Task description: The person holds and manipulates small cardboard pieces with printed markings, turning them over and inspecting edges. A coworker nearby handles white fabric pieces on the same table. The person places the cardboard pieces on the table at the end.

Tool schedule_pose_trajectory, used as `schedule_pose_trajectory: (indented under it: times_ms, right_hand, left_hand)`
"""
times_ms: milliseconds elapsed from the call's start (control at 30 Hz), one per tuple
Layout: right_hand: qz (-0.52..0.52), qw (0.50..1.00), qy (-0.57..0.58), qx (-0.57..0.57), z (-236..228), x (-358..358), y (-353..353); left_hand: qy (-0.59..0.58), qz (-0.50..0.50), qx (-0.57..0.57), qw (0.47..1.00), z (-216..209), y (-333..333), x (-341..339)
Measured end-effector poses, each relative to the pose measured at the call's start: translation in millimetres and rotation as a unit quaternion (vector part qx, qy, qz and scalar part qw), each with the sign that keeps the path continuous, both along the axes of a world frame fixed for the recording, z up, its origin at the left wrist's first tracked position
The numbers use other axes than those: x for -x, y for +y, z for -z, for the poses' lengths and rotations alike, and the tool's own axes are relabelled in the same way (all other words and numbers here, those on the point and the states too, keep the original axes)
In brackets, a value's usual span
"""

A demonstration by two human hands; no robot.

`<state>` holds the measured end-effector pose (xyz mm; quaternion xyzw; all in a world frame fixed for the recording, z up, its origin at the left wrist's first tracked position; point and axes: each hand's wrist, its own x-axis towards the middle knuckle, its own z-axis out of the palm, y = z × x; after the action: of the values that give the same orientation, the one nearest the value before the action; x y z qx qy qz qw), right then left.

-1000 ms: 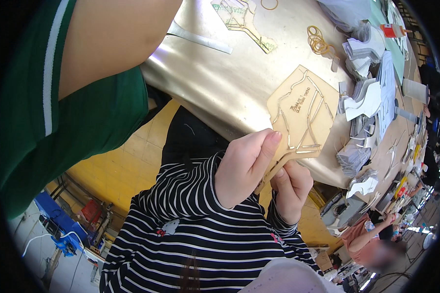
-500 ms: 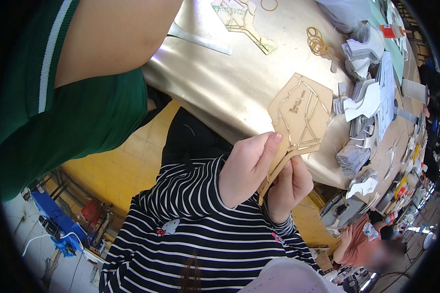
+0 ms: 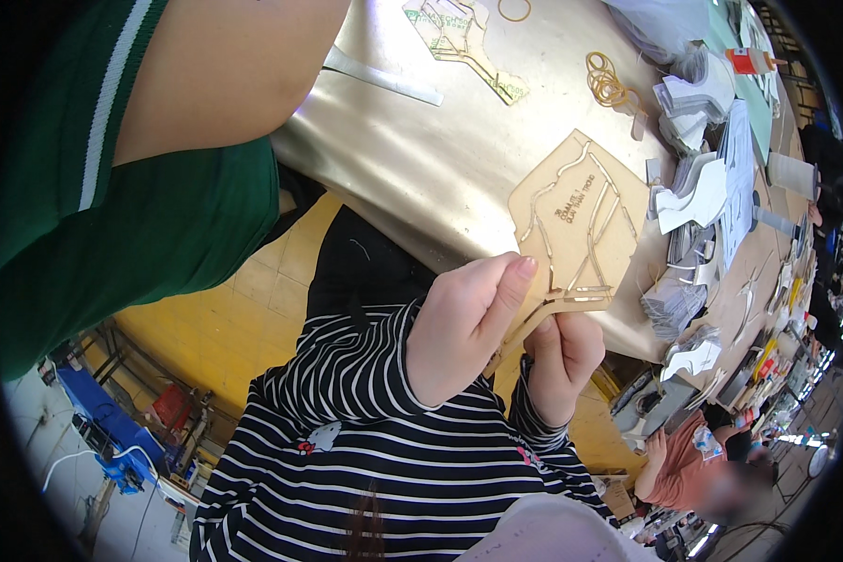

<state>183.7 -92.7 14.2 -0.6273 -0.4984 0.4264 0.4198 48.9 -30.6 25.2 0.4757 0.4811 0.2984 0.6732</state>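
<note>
Between my two hands, just over the table's near edge, is a tan flat template (image 3: 581,220) with long narrow slots cut through it and small dark marks on its face. My left hand (image 3: 468,314) is closed on its lower left part, thumb lying on top. Around the lower right edge, my right hand (image 3: 569,361) pinches the same template, its fingertips partly hidden beneath. The template's narrow tail slopes down between the two wrists. A second slotted template (image 3: 464,42), pale with green marks, lies flat on the shiny table (image 3: 393,150) farther away.
Rubber bands (image 3: 607,82) lie toward the far right of the table. Stacks of white and grey cut pieces (image 3: 688,192) line the right side, near an orange-and-white bottle (image 3: 751,61). A person in green (image 3: 159,225) stands close on my left. Another person (image 3: 679,468) sits at lower right.
The template has turned to face up more squarely and shifted slightly right. My right hand has moved a little down and right; my left hand has shifted slightly left, both still gripping it.
</note>
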Motion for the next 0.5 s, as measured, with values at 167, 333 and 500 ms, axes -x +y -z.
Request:
schedule_pose_trajectory:
  times_ms: [167,333,500]
  right_hand:
    - [0.11,0.962,-0.185,-0.167,15.5,20.7,13.4]
    - [0.053,0.965,-0.21,-0.15,10.2,14.3,13.7]
    - [0.002,0.998,-0.02,0.057,-0.8,4.8,7.1]
  left_hand:
    - [-0.011,-0.001,0.005,1.0,0.9,-1.6,-4.9]
    - [0.016,-0.06,-0.042,0.997,5.6,-0.3,-5.3]
    - [0.143,-0.087,-0.183,0.969,19.9,20.8,6.1]
